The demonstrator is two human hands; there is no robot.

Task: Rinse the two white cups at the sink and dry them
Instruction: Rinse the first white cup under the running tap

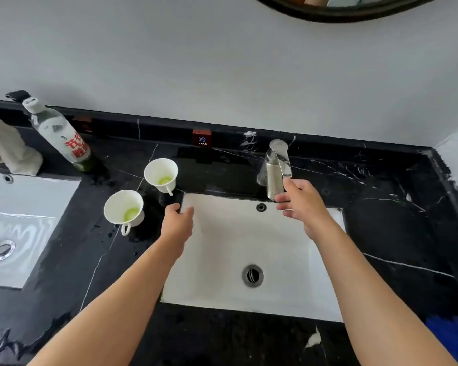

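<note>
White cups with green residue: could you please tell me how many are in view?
2. One white cup stands on the black counter left of the faucet; the other cup stands nearer, beside the sink's left edge. None seem hidden.

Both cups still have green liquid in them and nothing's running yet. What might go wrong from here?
The left hand rests at the sink edge close to the near cup; a careless reach may tip it. The right hand is at the faucet handle; opening it hard may splash the countertop.
</note>
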